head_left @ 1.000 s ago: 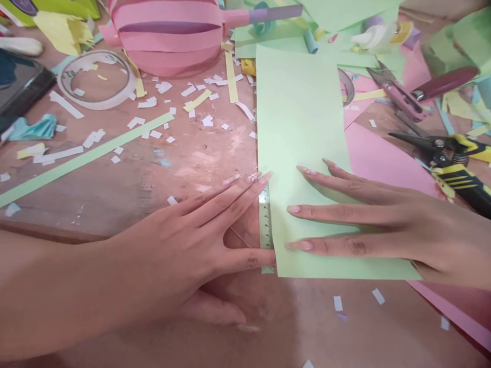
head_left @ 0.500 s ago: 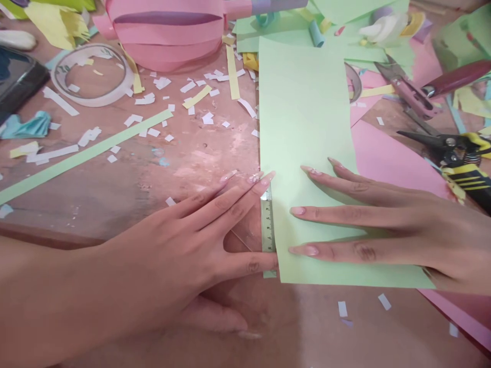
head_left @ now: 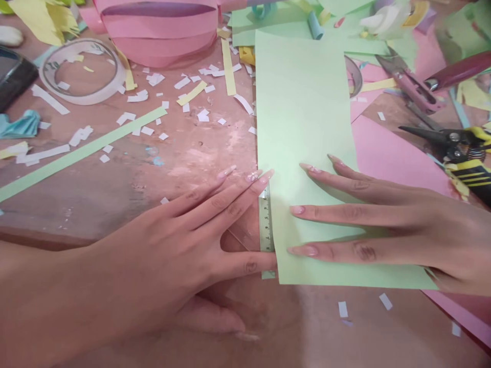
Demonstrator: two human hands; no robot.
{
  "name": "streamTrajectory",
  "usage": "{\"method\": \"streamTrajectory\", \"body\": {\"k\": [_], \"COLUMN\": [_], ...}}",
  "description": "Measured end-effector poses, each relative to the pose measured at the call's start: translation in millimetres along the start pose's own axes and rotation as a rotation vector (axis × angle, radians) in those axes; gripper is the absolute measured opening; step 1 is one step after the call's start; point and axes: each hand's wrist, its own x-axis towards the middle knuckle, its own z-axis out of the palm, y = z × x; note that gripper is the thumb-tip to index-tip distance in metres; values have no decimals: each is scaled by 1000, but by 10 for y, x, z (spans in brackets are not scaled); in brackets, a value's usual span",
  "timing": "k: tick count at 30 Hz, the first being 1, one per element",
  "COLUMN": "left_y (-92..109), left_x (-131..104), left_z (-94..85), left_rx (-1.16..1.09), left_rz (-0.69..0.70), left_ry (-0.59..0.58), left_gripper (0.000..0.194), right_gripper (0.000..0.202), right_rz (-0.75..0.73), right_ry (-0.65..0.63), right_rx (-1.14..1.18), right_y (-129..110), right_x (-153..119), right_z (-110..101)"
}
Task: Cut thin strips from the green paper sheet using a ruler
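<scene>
A sheet of light green paper (head_left: pixel 303 112) lies in front of me, its left edge running over a clear ruler (head_left: pixel 265 220). My right hand (head_left: pixel 376 220) rests on the lower half of the sheet with its fingers spread. My left hand (head_left: pixel 199 230) reaches in from the left, fingers stretched out. Its fingertips touch the ruler and the paper's left edge, while its thumb lies lower on the table. Part of the ruler is hidden beneath the sheet and my fingers.
Left lie a tape roll (head_left: pixel 82 97), a green paper strip (head_left: pixel 80 156) and paper scraps. A pink paper lantern (head_left: pixel 161 48) stands behind. Pink paper (head_left: pixel 395 158), pliers (head_left: pixel 454 140), scissors (head_left: pixel 412 84) and a glue bottle (head_left: pixel 387 21) are at the right.
The view has shifted a little, so the things on the left appear slightly farther left. Both hands keep nearly the same pose on the paper and ruler.
</scene>
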Motion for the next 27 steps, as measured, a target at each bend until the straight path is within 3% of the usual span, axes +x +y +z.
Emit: {"method": "streamTrajectory", "body": {"k": [13, 27], "left_y": [2, -6], "left_x": [10, 16], "left_z": [0, -16], "left_rx": [-1, 4], "left_rz": [-9, -5], "left_ry": [10, 23], "left_gripper": [68, 68], "right_gripper": [64, 81], "right_rz": [14, 19], "right_ry": [5, -5], "right_rx": [16, -14], "right_y": [5, -9], "right_x": [-12, -25], "right_z": [11, 10]}}
